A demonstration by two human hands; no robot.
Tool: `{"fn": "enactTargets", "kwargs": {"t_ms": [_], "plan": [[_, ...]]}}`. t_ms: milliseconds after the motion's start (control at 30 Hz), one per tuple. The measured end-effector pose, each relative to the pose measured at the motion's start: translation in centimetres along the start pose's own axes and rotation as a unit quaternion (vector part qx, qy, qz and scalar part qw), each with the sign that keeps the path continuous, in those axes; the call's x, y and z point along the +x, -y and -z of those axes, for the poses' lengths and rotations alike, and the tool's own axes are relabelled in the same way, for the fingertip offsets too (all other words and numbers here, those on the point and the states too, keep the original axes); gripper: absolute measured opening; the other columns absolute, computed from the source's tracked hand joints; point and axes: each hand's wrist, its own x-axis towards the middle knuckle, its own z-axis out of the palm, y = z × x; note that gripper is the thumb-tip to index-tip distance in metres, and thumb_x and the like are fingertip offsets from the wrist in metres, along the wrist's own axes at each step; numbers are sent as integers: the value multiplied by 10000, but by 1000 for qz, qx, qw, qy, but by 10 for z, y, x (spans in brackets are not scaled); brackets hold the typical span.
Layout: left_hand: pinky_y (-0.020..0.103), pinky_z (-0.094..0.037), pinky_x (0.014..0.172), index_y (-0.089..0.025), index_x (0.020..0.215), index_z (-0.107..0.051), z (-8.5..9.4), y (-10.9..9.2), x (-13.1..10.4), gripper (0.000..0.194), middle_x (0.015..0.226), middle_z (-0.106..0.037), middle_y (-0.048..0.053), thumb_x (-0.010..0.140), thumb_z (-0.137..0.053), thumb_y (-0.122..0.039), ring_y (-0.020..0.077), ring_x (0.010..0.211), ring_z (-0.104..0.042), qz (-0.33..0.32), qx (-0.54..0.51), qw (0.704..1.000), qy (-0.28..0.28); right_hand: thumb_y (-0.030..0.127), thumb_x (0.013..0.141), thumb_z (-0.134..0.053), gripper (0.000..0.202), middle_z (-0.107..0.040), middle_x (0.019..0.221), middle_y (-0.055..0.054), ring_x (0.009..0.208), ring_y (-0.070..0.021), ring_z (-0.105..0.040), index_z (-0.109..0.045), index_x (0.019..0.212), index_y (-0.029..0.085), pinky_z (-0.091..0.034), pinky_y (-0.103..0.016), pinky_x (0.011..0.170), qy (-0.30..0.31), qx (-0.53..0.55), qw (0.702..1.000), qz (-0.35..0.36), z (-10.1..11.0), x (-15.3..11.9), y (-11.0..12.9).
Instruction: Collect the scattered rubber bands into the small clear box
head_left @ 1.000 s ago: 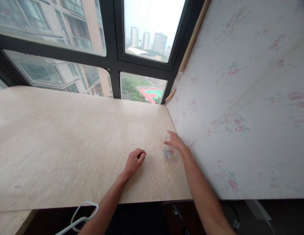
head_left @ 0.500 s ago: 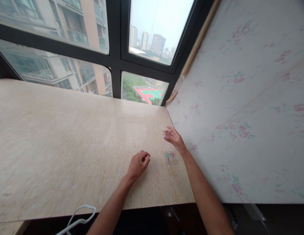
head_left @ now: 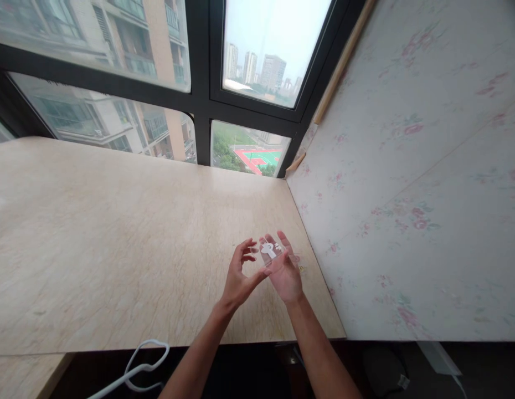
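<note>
In the head view, a small clear plastic piece (head_left: pixel 268 251) with white printed shapes lies over the fingers of my right hand (head_left: pixel 286 271). That hand is turned palm up, its thumb bent onto the piece. My left hand (head_left: pixel 242 271) is just to the left, its fingers curved and spread apart. The left thumb reaches to the lower edge of the piece; whether it touches is unclear. Behind my right hand, a clear case with small coloured items (head_left: pixel 301 269) rests on the stone surface, mostly hidden by the hand.
The pale marbled stone surface (head_left: pixel 116 249) stretches far to the left. A flowered wall (head_left: pixel 407 194) bounds it on the right, and a dark-framed window (head_left: pixel 202 100) stands at the back. A white cable (head_left: pixel 135 368) loops below the front edge.
My right hand has moved back towards me and turned palm up with the clear piece visible in it. My left hand has come right, and its fingers have spread. The view has shifted slightly.
</note>
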Motion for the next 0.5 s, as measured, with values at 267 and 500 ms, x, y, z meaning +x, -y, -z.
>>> {"fn": "enactTargets", "kwargs": {"t_ms": [267, 500], "plan": [[404, -479, 886, -244, 1263, -446, 0, -18, 10, 657, 1255, -540, 114, 696, -746, -385, 250, 1119, -546, -20, 72, 995, 66, 403, 714, -740, 727, -392, 1439, -64, 1314, -266, -365, -409, 1356, 319, -296, -507, 1084, 48, -102, 994, 10, 38, -13, 33], [451, -390, 999, -256, 1301, -424, -21, -3, 16, 704, 1318, -504, 108, 690, -752, -374, 251, 1220, -464, -21, 136, 978, 158, 307, 777, -691, 618, -400, 1439, -26, 1336, -231, -331, -455, 1348, 300, -230, -464, 1128, 75, -367, 927, 9, 85, -22, 58]]}}
